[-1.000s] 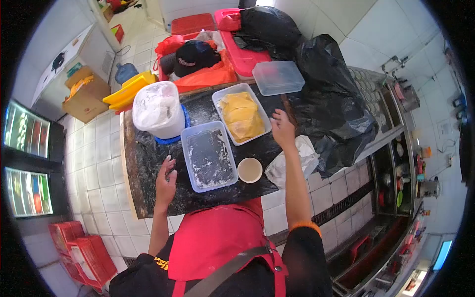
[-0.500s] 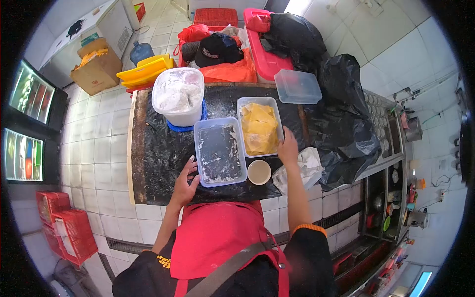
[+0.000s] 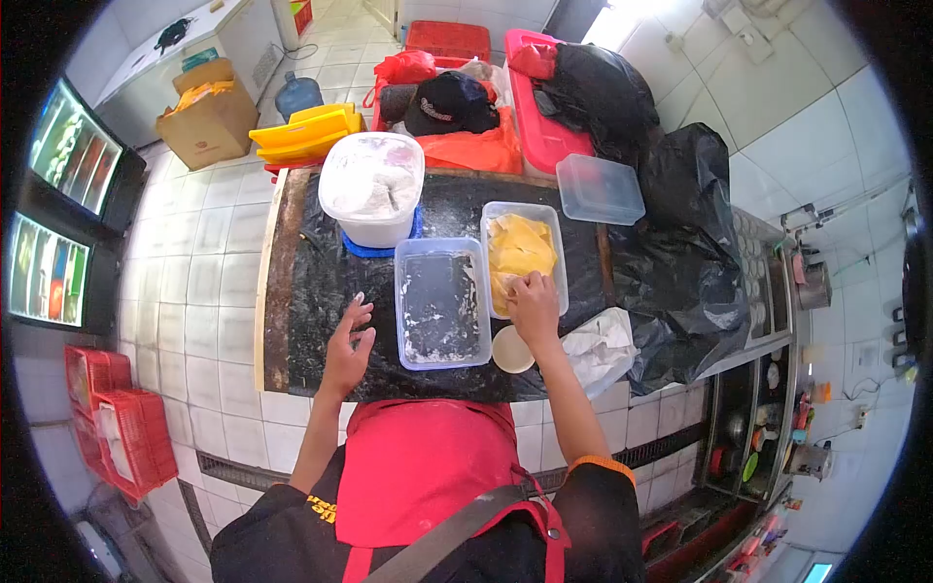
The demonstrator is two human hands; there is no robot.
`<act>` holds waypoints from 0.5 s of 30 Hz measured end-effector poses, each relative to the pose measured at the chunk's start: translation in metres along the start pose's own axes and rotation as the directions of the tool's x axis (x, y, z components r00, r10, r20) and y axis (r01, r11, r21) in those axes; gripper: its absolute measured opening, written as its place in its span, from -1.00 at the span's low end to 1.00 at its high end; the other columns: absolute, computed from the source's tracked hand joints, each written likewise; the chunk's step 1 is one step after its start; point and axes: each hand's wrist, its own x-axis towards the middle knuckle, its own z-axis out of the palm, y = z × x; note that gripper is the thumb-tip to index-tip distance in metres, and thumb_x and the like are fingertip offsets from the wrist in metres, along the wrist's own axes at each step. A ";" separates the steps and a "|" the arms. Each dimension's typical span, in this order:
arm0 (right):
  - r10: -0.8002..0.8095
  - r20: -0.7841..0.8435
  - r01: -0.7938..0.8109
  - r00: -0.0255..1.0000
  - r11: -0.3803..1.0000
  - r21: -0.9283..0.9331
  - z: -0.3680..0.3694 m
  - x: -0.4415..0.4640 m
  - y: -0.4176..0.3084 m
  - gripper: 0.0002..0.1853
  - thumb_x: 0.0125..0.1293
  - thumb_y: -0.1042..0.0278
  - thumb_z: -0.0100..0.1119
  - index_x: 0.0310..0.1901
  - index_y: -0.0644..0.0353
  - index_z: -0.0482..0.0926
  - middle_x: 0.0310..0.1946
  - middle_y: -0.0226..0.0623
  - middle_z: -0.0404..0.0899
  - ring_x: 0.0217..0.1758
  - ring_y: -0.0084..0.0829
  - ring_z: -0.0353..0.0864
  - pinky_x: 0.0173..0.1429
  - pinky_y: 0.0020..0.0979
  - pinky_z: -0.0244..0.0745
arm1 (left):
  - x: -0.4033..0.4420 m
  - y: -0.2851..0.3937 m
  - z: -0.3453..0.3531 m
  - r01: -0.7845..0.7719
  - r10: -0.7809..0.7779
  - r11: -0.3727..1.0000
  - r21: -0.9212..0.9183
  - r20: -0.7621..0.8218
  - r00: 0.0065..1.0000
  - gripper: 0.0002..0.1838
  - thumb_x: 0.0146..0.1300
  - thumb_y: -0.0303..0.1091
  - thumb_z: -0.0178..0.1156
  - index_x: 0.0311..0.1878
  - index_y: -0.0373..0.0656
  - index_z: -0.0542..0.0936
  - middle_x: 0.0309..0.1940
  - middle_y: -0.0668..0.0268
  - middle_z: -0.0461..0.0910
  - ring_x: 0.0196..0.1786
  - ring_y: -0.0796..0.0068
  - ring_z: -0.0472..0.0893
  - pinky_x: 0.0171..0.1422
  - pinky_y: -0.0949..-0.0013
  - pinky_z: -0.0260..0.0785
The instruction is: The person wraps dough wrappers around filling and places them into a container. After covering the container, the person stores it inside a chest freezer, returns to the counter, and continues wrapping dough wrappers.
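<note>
My right hand (image 3: 535, 309) reaches over the near end of a clear plastic container (image 3: 560, 248), its fingertips pinched together at the yellow dough sheets (image 3: 521, 248) piled inside. What exactly lies between those fingertips is partly hidden by the hand. My left hand (image 3: 348, 348) is held with fingers apart, just left of a second clear container (image 3: 399, 306) whose bottom is dusted with white flour. It holds nothing. A small round cup (image 3: 509, 350) with pale contents stands between the flour-dusted container and my right wrist, partly covered by the wrist.
Behind the containers, a white tub of flour (image 3: 374, 228) rests on a blue base (image 3: 360, 250). Crumpled white plastic (image 3: 601, 350) lies right of my right forearm. A clear lidless-looking box (image 3: 601, 189) and black plastic sheeting (image 3: 671, 272) occupy the right side.
My right hand has moved from the container's right edge onto the yellow sheets inside. My left hand has drawn away leftward from the flour-dusted container. The whole view has shifted slightly.
</note>
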 end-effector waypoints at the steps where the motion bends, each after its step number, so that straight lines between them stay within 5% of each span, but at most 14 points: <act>1: -0.053 0.006 0.053 0.999 0.998 -0.028 0.002 0.000 0.002 -0.84 0.11 0.29 0.32 -0.26 0.04 0.63 -0.23 -0.29 0.53 -0.04 -0.17 0.52 0.01 -0.14 0.44 | -0.003 -0.002 -0.001 -0.001 0.001 1.000 -0.001 -0.004 1.000 -0.34 0.39 -0.48 0.13 0.54 -0.10 0.22 0.32 0.13 0.49 0.27 0.26 0.54 0.27 0.26 0.42; 9: -0.168 -0.048 0.168 0.985 0.986 -0.007 -0.014 0.030 0.009 -0.79 0.09 0.32 0.30 -0.19 0.00 0.62 -0.19 -0.34 0.62 -0.03 -0.19 0.53 0.07 -0.11 0.42 | -0.013 -0.007 -0.008 0.030 -0.031 0.999 -0.021 -0.022 0.999 -0.35 0.40 -0.48 0.12 0.54 -0.09 0.22 0.31 0.12 0.50 0.28 0.28 0.53 0.29 0.26 0.41; 15: -0.123 0.090 0.135 0.988 0.982 -0.134 0.002 0.014 0.015 -0.76 0.10 0.32 0.28 -0.16 0.04 0.60 -0.24 -0.26 0.58 0.00 -0.14 0.53 0.11 -0.08 0.41 | -0.007 -0.008 -0.012 0.039 -0.042 0.998 -0.055 -0.056 0.998 -0.38 0.38 -0.48 0.13 0.51 -0.10 0.28 0.34 0.16 0.48 0.28 0.27 0.54 0.28 0.26 0.43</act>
